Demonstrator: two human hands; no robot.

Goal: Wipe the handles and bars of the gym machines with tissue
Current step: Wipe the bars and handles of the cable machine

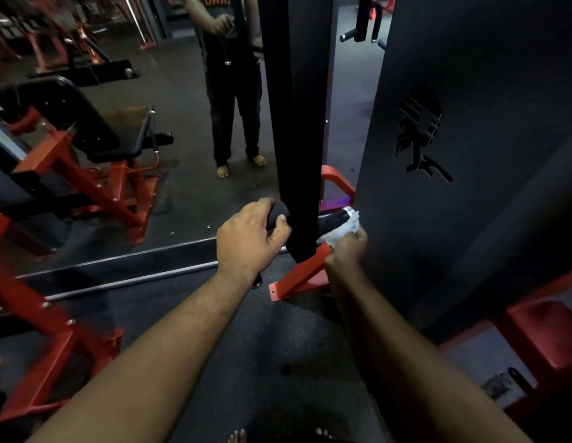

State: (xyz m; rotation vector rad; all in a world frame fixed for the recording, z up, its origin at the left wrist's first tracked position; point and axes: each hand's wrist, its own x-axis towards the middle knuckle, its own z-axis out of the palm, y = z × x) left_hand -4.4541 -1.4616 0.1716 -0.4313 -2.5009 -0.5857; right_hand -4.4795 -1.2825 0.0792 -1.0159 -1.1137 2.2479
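Observation:
A black padded handle bar (331,220) runs left to right behind a black upright post (297,129) of the gym machine. My left hand (251,238) grips the bar's left end, fingers curled round the foam. My right hand (347,247) holds a crumpled white tissue (345,230) against the bar's right end, next to its chrome cap (350,211). The middle of the bar is hidden by the post.
A tall black weight-stack cover (470,155) stands at the right. The machine's red base foot (297,279) lies on the dark rubber floor. A wall mirror (182,123) ahead reflects a red-framed bench (96,155) and a standing person. More red frame (38,314) sits at the left.

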